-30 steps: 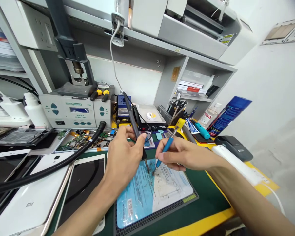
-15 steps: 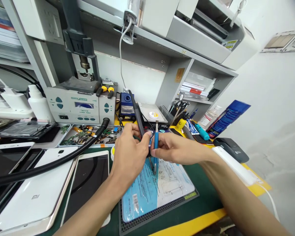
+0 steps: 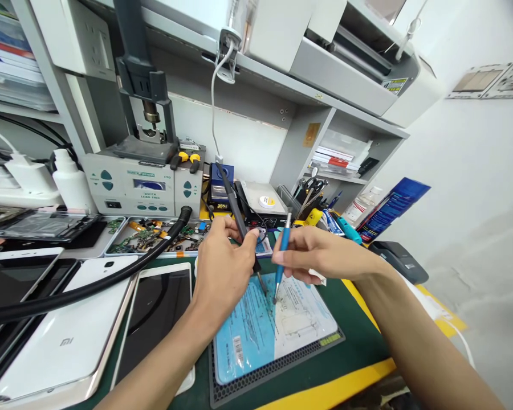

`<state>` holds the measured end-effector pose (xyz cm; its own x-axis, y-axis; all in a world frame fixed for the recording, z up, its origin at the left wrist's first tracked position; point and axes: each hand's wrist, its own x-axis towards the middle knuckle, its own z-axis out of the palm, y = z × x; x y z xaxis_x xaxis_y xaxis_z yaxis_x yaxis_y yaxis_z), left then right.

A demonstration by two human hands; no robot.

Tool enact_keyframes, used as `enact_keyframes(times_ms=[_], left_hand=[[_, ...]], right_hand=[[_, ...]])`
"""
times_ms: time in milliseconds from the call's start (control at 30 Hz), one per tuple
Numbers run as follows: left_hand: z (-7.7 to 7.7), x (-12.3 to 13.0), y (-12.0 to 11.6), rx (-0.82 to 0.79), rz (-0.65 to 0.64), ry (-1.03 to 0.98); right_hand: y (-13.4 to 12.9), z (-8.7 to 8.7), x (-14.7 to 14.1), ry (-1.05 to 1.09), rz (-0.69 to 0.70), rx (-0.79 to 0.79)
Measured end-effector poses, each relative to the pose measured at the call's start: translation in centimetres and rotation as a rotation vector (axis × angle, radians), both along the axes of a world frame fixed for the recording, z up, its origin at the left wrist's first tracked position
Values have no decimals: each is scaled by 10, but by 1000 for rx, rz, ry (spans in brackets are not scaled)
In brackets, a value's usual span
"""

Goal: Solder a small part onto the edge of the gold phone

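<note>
My left hand (image 3: 222, 262) is closed round the black handle of a soldering iron (image 3: 236, 210), its metal tip pointing down at a blue-and-white printed sheet (image 3: 250, 336). Between the thumb and fingers of my right hand (image 3: 320, 250) is a slim blue pen-like tool (image 3: 283, 245) with metal ends, nearly upright. Its lower tip stands just right of the iron's tip, a small gap between them. Both tips are over or on the sheet; contact is hard to make out. Under the sheet lies a dark honeycomb-patterned mat (image 3: 282, 370).
To the left lie a white-framed tablet (image 3: 154, 319) and a white phone-like device (image 3: 64, 336), crossed by a thick black hose (image 3: 89, 287). Behind are a tray of circuit boards (image 3: 154, 236), a grey rework station (image 3: 141, 185) and a tool holder (image 3: 310, 196).
My right hand has moved right, away from my left hand, and the blue tool's tip has come apart from the iron's tip. The view has shifted slightly.
</note>
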<state>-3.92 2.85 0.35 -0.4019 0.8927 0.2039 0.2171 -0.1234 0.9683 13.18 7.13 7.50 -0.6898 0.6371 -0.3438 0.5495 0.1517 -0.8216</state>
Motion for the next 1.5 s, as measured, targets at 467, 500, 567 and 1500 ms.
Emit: enact_keyframes(times_ms=[467,500,567,1500], left_hand=[[2,-1,-5,-34,-27,-20],[2,-2,-5,-36,-29,-21],[1,-2,-5,-39,-31,-27],[5,0,-5,-23,-29,-43]], right_hand=[[28,-41,0,45,-204,-379],[29,-43,0,42,-203,-382],[30,-46,2,48,-212,-381],[24,-57,14,174,-311,-333]])
